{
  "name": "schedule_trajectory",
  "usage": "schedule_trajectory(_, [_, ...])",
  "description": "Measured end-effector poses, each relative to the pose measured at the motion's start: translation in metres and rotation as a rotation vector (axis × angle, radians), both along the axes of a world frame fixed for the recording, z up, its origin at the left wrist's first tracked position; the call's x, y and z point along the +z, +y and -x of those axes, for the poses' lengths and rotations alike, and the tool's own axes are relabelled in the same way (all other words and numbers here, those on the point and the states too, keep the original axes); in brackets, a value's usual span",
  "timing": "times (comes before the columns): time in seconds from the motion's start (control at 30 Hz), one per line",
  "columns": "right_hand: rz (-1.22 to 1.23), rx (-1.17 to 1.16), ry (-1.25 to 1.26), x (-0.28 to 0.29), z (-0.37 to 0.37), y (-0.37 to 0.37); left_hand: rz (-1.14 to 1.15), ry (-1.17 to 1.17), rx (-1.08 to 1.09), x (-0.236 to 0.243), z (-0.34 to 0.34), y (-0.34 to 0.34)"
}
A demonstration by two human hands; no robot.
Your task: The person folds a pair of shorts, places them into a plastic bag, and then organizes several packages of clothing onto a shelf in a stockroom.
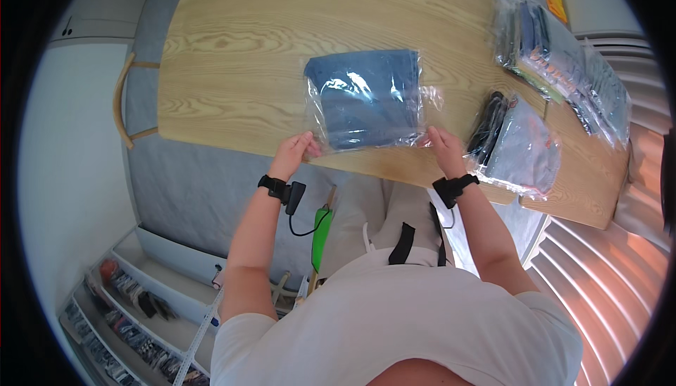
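Observation:
A folded blue garment (pixel 370 94) lies flat inside a clear plastic bag (pixel 432 97) at the near edge of the wooden table. My left hand (pixel 299 150) pinches the bag's near left corner, thumb and fingers together. At the near right corner my right hand (pixel 443 148) grips the same bag in the same way. The plastic is pulled fairly straight between both hands and shines over the cloth. Each wrist wears a black strap with a small device.
To the right on the table (pixel 232 55) lie bagged dark and grey garments (pixel 521 146). Behind them sits a larger row of bagged folded clothes (pixel 542 48). A wooden chair (pixel 121 101) stands at the left; shelves (pixel 151 301) with small items are at lower left.

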State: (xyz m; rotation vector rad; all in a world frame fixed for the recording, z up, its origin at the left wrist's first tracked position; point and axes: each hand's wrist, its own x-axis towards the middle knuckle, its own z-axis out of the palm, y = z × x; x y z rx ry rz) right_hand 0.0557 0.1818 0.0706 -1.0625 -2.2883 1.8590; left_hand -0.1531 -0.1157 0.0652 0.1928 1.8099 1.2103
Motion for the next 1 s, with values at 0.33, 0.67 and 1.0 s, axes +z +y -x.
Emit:
schedule_trajectory(0.33, [-0.385,-0.405,-0.091,-0.01,0.013,-0.024,0.004,-0.008,0.351,-0.027,-0.015,0.02])
schedule_trajectory(0.67, [-0.91,0.312,0.05,0.016,0.084,-0.079,0.069,0.13,0.542,-0.019,-0.015,0.014])
schedule_trajectory(1.0, [-1.015,0.345,-0.005,0.005,0.097,-0.067,0.249,1.26,-0.52,0.025,-0.014,0.112])
